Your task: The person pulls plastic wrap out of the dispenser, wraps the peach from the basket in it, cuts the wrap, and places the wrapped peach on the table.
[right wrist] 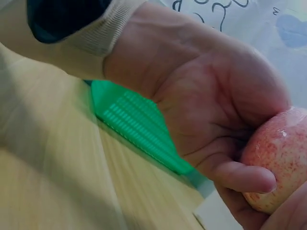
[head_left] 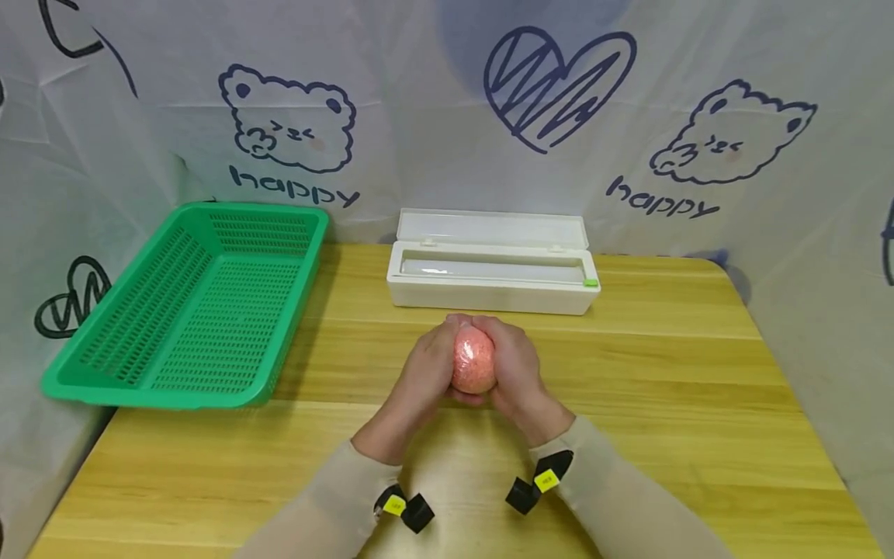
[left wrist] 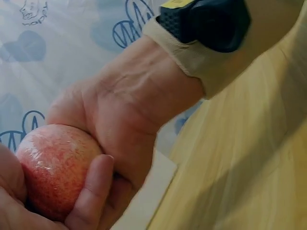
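A round red-and-yellow apple [head_left: 474,360] is cupped between both hands above the table, in front of the white box. Its skin looks shiny, as if covered by clear film. My left hand [head_left: 429,361] curls round its left side, and my right hand [head_left: 517,365] curls round its right side. In the left wrist view, fingers lie against the lower part of the apple [left wrist: 60,167]. The right wrist view shows a fingertip pressed to the apple [right wrist: 280,158]; the far side is hidden by the hands.
A long white cling film box [head_left: 489,297] stands behind the hands with its lid raised and a roll inside. On the left sits a green plastic basket [head_left: 268,373]. The wooden table [head_left: 670,435] meets a white curtain with drawings at the back.
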Available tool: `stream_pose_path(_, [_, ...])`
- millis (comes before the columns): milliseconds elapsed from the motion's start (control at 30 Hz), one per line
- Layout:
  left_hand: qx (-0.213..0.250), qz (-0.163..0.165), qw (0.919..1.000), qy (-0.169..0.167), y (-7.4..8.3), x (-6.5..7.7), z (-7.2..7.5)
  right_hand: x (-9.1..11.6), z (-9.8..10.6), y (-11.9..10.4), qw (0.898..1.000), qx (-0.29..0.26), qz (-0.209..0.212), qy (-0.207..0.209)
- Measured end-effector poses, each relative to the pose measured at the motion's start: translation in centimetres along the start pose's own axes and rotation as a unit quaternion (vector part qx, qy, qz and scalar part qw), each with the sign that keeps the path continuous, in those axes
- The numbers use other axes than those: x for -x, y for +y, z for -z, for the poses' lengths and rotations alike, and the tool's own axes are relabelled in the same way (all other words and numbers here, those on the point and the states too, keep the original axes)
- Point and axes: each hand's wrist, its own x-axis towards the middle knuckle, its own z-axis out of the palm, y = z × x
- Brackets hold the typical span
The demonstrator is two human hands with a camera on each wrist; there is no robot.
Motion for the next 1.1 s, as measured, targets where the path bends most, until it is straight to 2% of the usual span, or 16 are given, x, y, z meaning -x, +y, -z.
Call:
stream_pose_path(133, [-0.003, -0.006, 1.0, 0.003, -0.1, 0.1, 0.0, -0.1, 0.2, -0.2, 1.0, -0.015, -0.01, -0.022])
stream_pose_path(233, [-0.014, -0.022, 0.9996, 0.007, -0.2, 0.1, 0.1, -0.5, 0.6, -0.6, 0.995, -0.042, -0.022, -0.083])
stream_pose_path(333, [-0.063, -0.042, 0.9969, 0.02, 0.0, 0.2, 0.2, -0.6, 0.8, -1.0, 0.991, -0.017, -0.027, -0.132])
stream_pose_path(400, [-0.129, -0.061, 0.9886, 0.048, -0.2, 0.2, 0.3, -0.6, 0.6, -1.0, 0.991, 0.031, -0.017, -0.13])
stream_pose_path(467, [-0.177, -0.077, 0.9787, 0.069, -0.3, 0.1, 0.3, -0.5, 0.2, -0.9, 0.991, 0.083, -0.005, -0.107])
stream_pose_path(567, [-0.21, -0.098, 0.9676, 0.101, -0.6, -0.2, 0.4, -0.3, -0.5, -0.7, 0.99, 0.117, 0.02, -0.069])
stream_pose_path(700, [-0.183, -0.104, 0.9711, 0.112, -0.4, -0.3, 0.2, -0.2, -0.9, -0.6, 0.992, 0.11, 0.033, -0.049])
stream_pose_path(800, [-0.178, -0.094, 0.9733, 0.11, -0.4, -0.3, 0.3, -0.3, -0.9, -0.7, 0.994, 0.095, 0.007, -0.051])
stream_pose_path(933, [-0.127, -0.05, 0.9878, 0.076, -0.3, -0.4, 0.3, -0.6, -0.5, -0.7, 0.995, 0.052, -0.056, -0.059])
stream_pose_path(1033, [-0.094, -0.022, 0.9942, 0.046, -0.4, -0.6, 0.2, -0.8, -0.3, -0.7, 0.995, 0.034, -0.078, -0.049])
stream_pose_path(1100, [-0.099, -0.018, 0.9942, 0.039, -0.5, -0.8, 0.2, -0.9, -0.3, -0.6, 0.995, 0.033, -0.08, -0.049])
